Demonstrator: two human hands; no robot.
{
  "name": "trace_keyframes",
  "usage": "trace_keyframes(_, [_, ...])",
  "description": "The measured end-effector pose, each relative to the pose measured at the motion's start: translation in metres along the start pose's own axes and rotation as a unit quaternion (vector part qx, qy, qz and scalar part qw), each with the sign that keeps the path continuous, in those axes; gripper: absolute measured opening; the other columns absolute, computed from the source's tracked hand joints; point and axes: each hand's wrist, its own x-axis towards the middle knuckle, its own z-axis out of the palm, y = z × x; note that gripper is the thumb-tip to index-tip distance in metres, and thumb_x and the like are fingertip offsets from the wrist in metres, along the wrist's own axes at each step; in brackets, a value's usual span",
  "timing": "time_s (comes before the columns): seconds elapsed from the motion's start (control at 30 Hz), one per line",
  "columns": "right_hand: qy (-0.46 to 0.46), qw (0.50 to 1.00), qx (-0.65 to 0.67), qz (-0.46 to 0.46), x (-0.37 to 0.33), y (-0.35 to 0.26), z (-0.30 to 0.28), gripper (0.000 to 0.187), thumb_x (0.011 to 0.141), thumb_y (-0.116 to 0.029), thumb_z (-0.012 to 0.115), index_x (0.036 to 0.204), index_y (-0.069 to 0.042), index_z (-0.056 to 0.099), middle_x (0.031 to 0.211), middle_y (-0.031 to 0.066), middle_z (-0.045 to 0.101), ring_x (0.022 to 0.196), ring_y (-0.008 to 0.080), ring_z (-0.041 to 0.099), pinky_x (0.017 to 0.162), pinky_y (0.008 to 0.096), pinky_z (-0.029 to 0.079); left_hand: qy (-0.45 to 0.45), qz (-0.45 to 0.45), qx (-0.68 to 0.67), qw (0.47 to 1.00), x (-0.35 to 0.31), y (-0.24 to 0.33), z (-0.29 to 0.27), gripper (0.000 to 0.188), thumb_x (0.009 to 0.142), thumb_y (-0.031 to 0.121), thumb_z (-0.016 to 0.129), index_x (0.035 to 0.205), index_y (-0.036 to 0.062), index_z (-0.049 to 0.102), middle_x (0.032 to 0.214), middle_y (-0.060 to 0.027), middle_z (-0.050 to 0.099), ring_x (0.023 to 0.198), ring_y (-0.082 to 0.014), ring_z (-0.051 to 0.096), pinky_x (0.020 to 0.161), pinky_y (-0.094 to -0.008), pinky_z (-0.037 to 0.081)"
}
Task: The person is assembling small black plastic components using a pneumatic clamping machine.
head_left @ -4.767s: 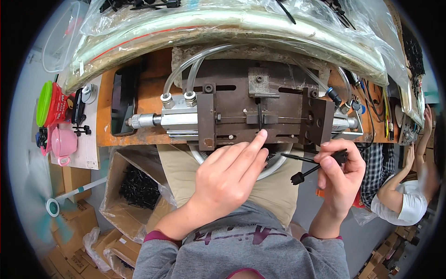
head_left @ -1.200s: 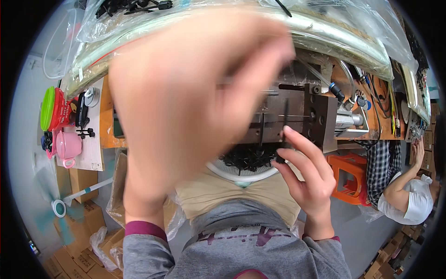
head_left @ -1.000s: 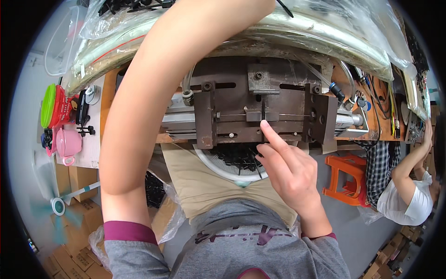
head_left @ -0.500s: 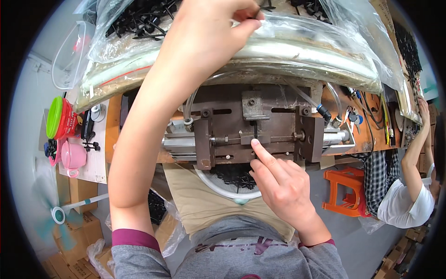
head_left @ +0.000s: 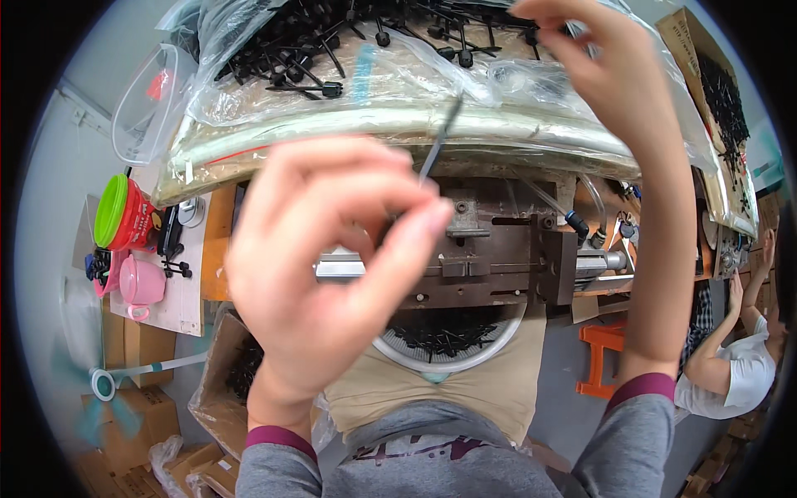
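My left hand [head_left: 324, 249] is raised in front of the dark metal fixture [head_left: 531, 249] and hides its left side. Thumb and forefinger pinch a slim black stem [head_left: 440, 141], which points up and away; its lower end is hidden by the hand. My right hand [head_left: 614, 75] is stretched out over the pile of black knobbed pins [head_left: 307, 66], its fingers curved and apart, close to one of the pins. In the fixture's middle, below a bolted metal block [head_left: 463, 217], a small split holder [head_left: 465, 267] shows no pin.
A white-rimmed round basket [head_left: 498, 344] of black pins sits at my lap. Clear plastic sheeting [head_left: 531, 124] covers the far tray's edge. Pink cup [head_left: 141, 282] and red tub [head_left: 141, 224] stand left; an orange stool [head_left: 599, 361] is right. A co-worker [head_left: 730, 373] sits far right.
My left hand has come back from the pile with a black stem. My right hand has left the fixture and reached out to the pile. The pin in the holder is gone.
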Motion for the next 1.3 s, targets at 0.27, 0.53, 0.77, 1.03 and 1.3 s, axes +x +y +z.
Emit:
trace_keyframes(0.27, [-0.238, 0.945, -0.139, -0.173, 0.046, 0.043, 0.067, 0.050, 0.082, -0.003, 0.059, 0.132, -0.005, 0.052, 0.115, 0.0168, 0.067, 0.109, 0.0335, 0.062, 0.094, 0.0419, 0.048, -0.097, -0.041, -0.022, 0.994, -0.051, 0.008, 0.017, 0.044, 0.062, 0.007, 0.090, 0.102, 0.0020, 0.073, 0.131, -0.0221, 0.056, 0.083, -0.0157, 0.069, 0.071, -0.0275, 0.057])
trace_keyframes(0.53, [-0.335, 0.927, -0.135, -0.095, 0.068, 0.025, 0.080, 0.018, 0.087, -0.007, 0.058, 0.103, -0.001, 0.054, 0.088, 0.0222, 0.067, 0.090, 0.0412, 0.065, 0.076, 0.0479, 0.051, -0.152, -0.094, -0.076, 0.981, -0.091, 0.004, 0.034, 0.037, 0.068, -0.003, 0.083, 0.102, -0.0026, 0.072, 0.138, -0.0264, 0.050, 0.085, -0.0185, 0.071, 0.076, -0.0294, 0.058])
trace_keyframes(0.77, [-0.339, 0.934, -0.076, -0.083, 0.056, 0.016, 0.055, 0.038, 0.081, -0.007, 0.066, 0.117, -0.002, 0.054, 0.093, 0.0226, 0.067, 0.092, 0.0413, 0.064, 0.079, 0.0478, 0.051, -0.177, -0.094, -0.059, 0.978, -0.122, 0.000, 0.046, 0.029, 0.073, -0.006, 0.078, 0.101, -0.0067, 0.069, 0.140, -0.0276, 0.048, 0.086, -0.0198, 0.070, 0.075, -0.0309, 0.058])
trace_keyframes(1.03, [-0.204, 0.971, 0.000, -0.124, 0.032, 0.033, 0.057, 0.018, 0.076, -0.003, 0.068, 0.093, 0.003, 0.067, 0.084, 0.0218, 0.067, 0.082, 0.0401, 0.063, 0.074, 0.0429, 0.051, -0.162, -0.006, 0.107, 0.981, -0.123, -0.005, 0.062, 0.027, 0.071, 0.001, 0.078, 0.097, -0.0038, 0.071, 0.126, -0.0206, 0.064, 0.082, -0.0219, 0.070, 0.074, -0.0305, 0.057])
trace_keyframes(1.3, [0.022, 0.992, 0.117, 0.038, -0.008, -0.011, 0.014, 0.008, 0.092, -0.007, 0.065, 0.093, 0.001, 0.065, 0.070, 0.0053, 0.062, 0.058, 0.0098, 0.052, 0.053, 0.0252, 0.041, -0.168, 0.066, 0.241, 0.954, -0.110, 0.003, 0.068, 0.020, 0.074, 0.007, 0.075, 0.091, -0.0034, 0.072, 0.122, -0.0179, 0.067, 0.069, -0.0195, 0.064, 0.071, -0.0285, 0.055])
